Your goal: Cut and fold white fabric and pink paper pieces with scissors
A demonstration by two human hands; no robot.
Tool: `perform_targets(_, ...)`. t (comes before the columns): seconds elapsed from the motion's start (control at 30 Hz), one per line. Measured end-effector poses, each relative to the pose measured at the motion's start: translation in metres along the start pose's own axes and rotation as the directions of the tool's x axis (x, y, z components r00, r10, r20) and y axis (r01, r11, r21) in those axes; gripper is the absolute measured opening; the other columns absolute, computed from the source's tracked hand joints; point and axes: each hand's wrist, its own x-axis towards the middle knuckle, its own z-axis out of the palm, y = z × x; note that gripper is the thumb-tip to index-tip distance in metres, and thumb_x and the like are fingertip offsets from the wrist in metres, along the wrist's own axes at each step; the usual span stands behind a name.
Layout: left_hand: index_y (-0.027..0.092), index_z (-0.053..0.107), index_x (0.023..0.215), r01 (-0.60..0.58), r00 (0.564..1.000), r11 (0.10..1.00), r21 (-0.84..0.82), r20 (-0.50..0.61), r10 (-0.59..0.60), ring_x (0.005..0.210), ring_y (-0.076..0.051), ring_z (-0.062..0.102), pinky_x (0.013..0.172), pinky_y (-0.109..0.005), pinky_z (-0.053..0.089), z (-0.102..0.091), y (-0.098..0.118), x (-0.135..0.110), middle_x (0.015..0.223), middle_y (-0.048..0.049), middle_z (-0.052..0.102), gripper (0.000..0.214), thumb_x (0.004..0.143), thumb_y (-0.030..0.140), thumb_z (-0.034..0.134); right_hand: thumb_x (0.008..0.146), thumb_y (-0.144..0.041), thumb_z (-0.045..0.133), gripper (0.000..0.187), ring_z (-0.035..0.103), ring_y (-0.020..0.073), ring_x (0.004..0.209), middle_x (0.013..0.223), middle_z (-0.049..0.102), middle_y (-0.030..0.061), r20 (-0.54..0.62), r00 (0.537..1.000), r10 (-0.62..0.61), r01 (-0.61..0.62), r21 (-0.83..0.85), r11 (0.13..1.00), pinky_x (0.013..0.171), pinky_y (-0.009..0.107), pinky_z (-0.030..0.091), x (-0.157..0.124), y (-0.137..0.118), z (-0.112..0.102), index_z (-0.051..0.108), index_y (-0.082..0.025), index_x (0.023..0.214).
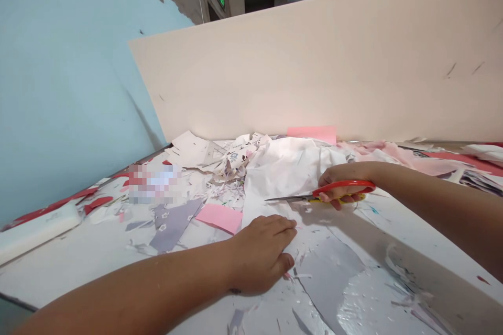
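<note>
BODY | left forearm (118, 282): bare | right forearm (436, 204): bare | left hand (259, 254): bare, short fingernails | right hand (343, 183): bare | left wrist: small dark mark (234, 291)

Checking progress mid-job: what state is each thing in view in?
Right hand: gripping scissors.
Red-handled scissors: held, blades appear closed.
Left hand: flat on the table.
White cloth: crumpled, bunched.
Pink paper sheet: lying flat.
Grey floral fabric scrap: lying flat.
Beige board: standing behind table.

Fabric scraps (283, 167) on table (58, 272), board (314, 63) behind
</note>
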Motion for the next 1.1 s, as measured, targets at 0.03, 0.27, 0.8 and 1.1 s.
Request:
perform_targets(0.03, 0.017, 0.028, 0.129, 0.001, 1.000, 1.000, -0.001, 0.003, -0.001, 0.124, -0.019, 0.021, 0.101, -0.036, 0.019, 0.000, 0.000, 0.000, 0.137, -0.0067, 0.027, 0.050, 0.083, 0.036, 0.027, 0.072, -0.054, 0.043, 0.043, 0.037, 0.0041, 0.040, 0.060, 0.052, -0.0006, -0.001, 1.000, 0.017, -0.017, -0.002, 1.000, 0.041, 0.020, 0.029, 0.001, 0.001, 0.000, 0.054, -0.013, 0.077)
perform_targets(0.27, 0.016, 0.028, 0.129, 0.004, 1.000, 1.000, -0.021, 0.004, -0.004, 0.124, -0.019, 0.021, 0.101, -0.036, 0.019, -0.001, 0.000, -0.001, 0.137, -0.0073, 0.026, 0.050, 0.083, 0.036, 0.028, 0.066, -0.050, 0.052, 0.037, 0.036, 0.0050, 0.038, 0.057, 0.051, -0.0022, -0.010, 0.998, 0.057, -0.057, -0.004, 0.998, 0.037, 0.019, 0.028, 0.009, 0.010, 0.000, 0.056, -0.016, 0.079)
perform_targets(0.8, 0.013, 0.035, 0.125, -0.022, 0.998, 0.998, 0.057, -0.065, 0.026, 0.121, -0.017, 0.027, 0.100, -0.032, 0.021, -0.001, 0.002, -0.001, 0.132, -0.0081, 0.034, 0.046, 0.083, 0.033, 0.030, 0.064, -0.064, 0.047, 0.049, 0.039, 0.0080, 0.047, 0.069, 0.053, 0.0018, 0.177, 0.975, 0.138, -0.129, -0.060, 0.990, 0.044, 0.022, 0.031, 0.015, -0.026, -0.006, 0.061, -0.019, 0.078)
perform_targets(1.1, 0.013, 0.038, 0.122, -0.019, 0.995, 0.997, 0.074, -0.094, 0.026, 0.119, -0.016, 0.030, 0.099, -0.030, 0.023, 0.001, 0.001, -0.001, 0.130, -0.0075, 0.038, 0.045, 0.083, 0.033, 0.031, 0.067, -0.060, 0.046, 0.047, 0.040, 0.0083, 0.043, 0.059, 0.052, 0.0002, 0.117, 0.988, 0.100, -0.077, -0.188, 0.979, 0.046, 0.024, 0.033, 0.022, -0.038, -0.003, 0.060, -0.017, 0.078)
